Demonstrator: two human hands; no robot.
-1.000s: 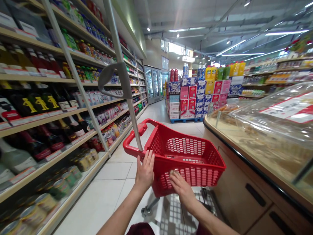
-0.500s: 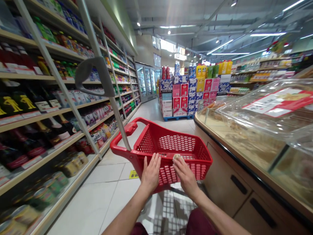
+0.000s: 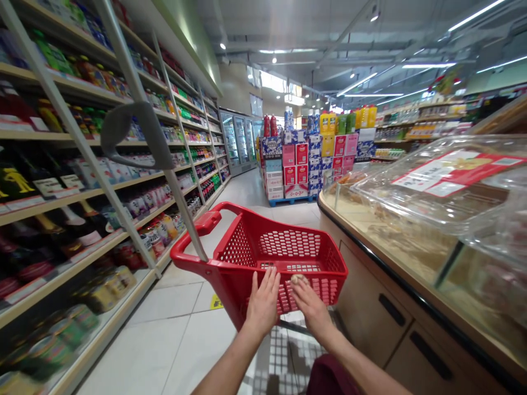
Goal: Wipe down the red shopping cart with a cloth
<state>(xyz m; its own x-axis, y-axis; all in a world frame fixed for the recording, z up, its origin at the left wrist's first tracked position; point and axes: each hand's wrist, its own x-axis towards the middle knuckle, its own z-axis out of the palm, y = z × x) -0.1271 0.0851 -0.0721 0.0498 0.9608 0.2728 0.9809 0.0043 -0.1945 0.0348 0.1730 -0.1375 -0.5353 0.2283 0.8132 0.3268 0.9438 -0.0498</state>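
In front of me stands a red plastic shopping trolley basket point(image 3: 288, 247) with perforated walls and a grey metal pole topped by a grey looped handle point(image 3: 134, 134). My left hand point(image 3: 262, 302) lies flat against the near side of the basket, its fingers stretched upward to the rim. Beside it, my right hand point(image 3: 312, 308) is at the same side wall, fingers bent over a small pale lump point(image 3: 299, 279) by the rim. What the lump is cannot be made out. No goods show inside the visible part of the basket.
Shelves point(image 3: 119, 175) of bottles and cans line the left. A counter point(image 3: 395, 285) with clear plastic food boxes point(image 3: 444, 181) runs close along the right. Ahead, stacked drink cartons point(image 3: 294, 164) stand on a blue pallet point(image 3: 288, 201). Glass-door fridges point(image 3: 239, 137) are farther back.
The trolley, shelves and carton stack have shifted left in view. My left hand has slid rightward along the basket, closer to the right hand. The pale lump stays at my right fingertips.
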